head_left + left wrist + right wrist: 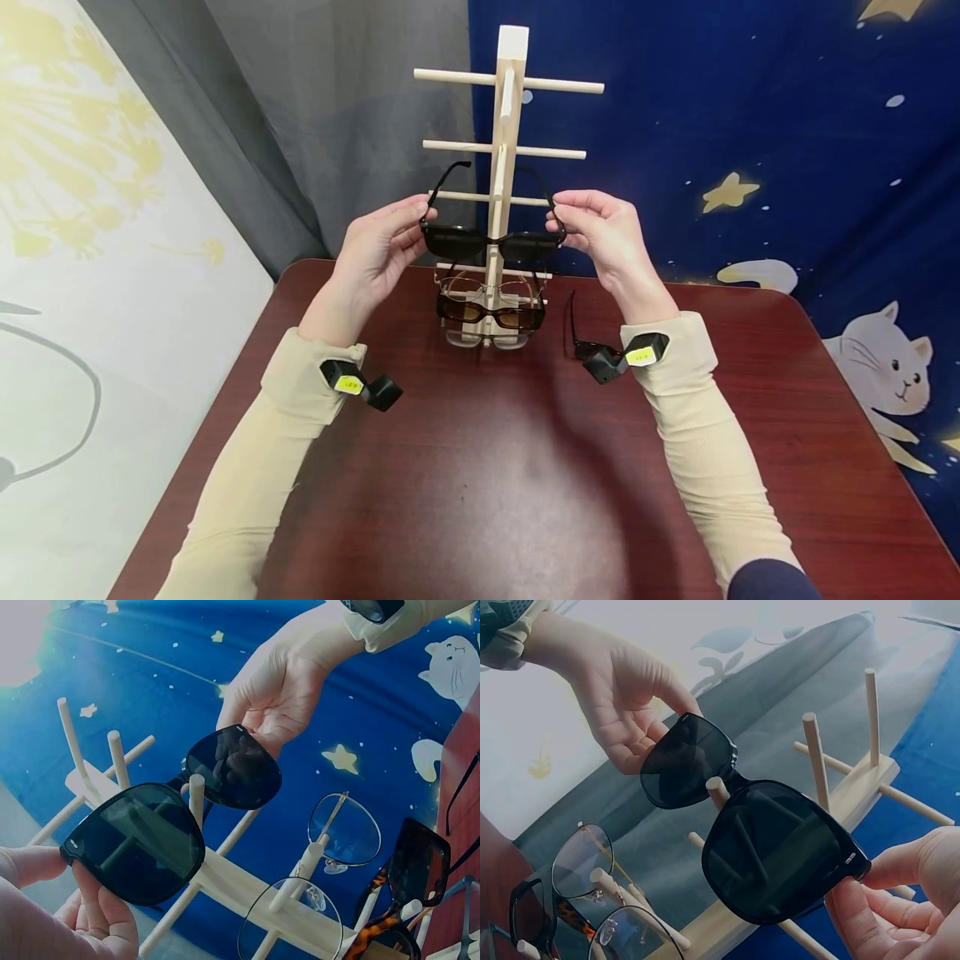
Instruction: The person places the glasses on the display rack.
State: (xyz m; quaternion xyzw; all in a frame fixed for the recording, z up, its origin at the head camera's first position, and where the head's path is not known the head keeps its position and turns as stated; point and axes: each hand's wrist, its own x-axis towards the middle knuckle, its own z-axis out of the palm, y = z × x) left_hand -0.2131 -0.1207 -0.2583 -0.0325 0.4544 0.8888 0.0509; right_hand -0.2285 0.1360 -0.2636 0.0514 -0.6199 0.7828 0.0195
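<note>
Black sunglasses (455, 244) with dark lenses are held level in front of a wooden glasses rack (507, 121). My left hand (381, 243) pinches their left hinge end between thumb and fingers. At the opposite hinge, my right hand (606, 237) pinches the frame the same way. The temples stand unfolded, pointing back past the rack's post. In both wrist views the tip of a wooden peg (196, 791) shows right by the bridge; whether the bridge bears on it I cannot tell.
Lower on the rack hang thin metal-rimmed glasses (345, 829), tortoiseshell glasses (491, 317) and clear-lensed glasses (459, 338). Another dark pair (592, 350) lies on the reddish-brown table (465, 467), partly behind the right wrist camera. Bare crossbars (562, 85) stick out above the held pair.
</note>
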